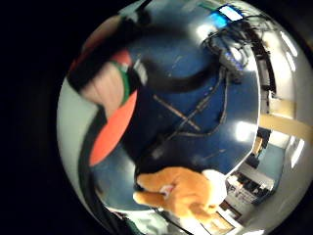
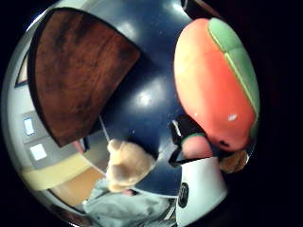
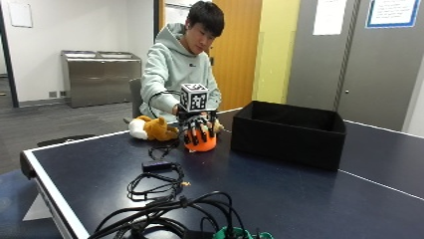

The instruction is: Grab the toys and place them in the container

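gloved right hand (image 3: 199, 130) grips the orange toy (image 3: 201, 143) on the table (image 3: 278, 184), beside the black container (image 3: 289, 132).

The table (image 3: 298, 199) in front of you has a smooth, hard blue top with a soft sheen; it throws back the ceiling lights as bright patches. The container (image 3: 288, 133) at about two o'clock from your right hand (image 3: 197, 127) looks like matt black fabric, with no shine on its walls. The orange toy (image 2: 213, 80) under that glove is soft plush cloth, orange with a green stitched panel, its nap dull. The brown and white plush animal (image 3: 151, 128) at nine o'clock from the hand is fuzzy cloth too. The black cables (image 3: 159, 184) nearest the camera have a smooth rubbery skin.
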Demonstrator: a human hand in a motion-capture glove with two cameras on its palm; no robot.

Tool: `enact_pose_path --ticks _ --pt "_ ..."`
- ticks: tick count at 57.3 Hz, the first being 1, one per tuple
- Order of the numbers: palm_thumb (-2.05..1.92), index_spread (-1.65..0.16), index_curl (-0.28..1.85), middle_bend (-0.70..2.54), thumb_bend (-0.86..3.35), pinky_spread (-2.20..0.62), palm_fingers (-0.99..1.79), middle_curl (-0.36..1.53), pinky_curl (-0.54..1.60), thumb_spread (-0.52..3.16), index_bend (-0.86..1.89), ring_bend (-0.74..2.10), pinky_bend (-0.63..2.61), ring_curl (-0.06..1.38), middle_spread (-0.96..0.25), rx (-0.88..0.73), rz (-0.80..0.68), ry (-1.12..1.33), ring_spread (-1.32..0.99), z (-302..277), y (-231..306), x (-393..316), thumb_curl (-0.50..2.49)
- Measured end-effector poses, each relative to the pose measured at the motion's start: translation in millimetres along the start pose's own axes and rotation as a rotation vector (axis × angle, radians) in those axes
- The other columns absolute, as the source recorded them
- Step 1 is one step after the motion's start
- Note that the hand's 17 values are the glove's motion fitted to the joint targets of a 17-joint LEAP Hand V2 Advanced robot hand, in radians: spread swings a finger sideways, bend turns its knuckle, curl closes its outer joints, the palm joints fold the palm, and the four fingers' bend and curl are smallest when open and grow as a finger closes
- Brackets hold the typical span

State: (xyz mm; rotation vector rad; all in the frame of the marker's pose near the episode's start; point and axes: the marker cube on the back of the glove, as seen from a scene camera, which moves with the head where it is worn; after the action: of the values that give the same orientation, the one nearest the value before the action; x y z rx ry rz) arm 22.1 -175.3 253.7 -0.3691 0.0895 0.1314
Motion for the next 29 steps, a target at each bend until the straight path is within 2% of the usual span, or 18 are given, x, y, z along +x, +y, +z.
enact_pose_path --ticks 5,11,14,21,29 --pt "0.50 -0.29 0.19 0.21 0.21 -0.05 0.45 0.18 0.35 1.25 0.15 0.69 1.01 0.27 -0.07 0.040 -0.020 -0.039 -0.04 11.5 15.0 -4.0 0.36" --pt "0.62 -0.30 0.17 0.29 0.26 -0.24 0.78 0.23 0.35 1.25 0.12 0.89 1.05 0.34 -0.13 0.058 -0.045 -0.062 -0.19 7.9 17.6 -3.5 0.41" --pt "0.67 -0.30 0.18 0.33 0.26 -0.29 0.80 0.25 0.37 1.19 0.13 0.91 1.05 0.36 -0.16 0.023 -0.051 -0.064 -0.24 5.6 21.7 -5.1 0.44" --pt "0.77 -0.33 0.21 0.46 0.25 -0.36 0.94 0.32 0.37 0.90 0.21 0.94 0.97 0.40 -0.24 -0.185 -0.096 -0.013 -0.33 -11.4 37.1 -9.3 0.55" --pt "0.80 -0.37 0.25 0.54 0.22 -0.38 0.98 0.38 0.38 0.65 0.26 0.96 0.92 0.43 -0.29 -0.257 -0.155 -0.013 -0.39 -39.6 49.6 -15.6 0.63"
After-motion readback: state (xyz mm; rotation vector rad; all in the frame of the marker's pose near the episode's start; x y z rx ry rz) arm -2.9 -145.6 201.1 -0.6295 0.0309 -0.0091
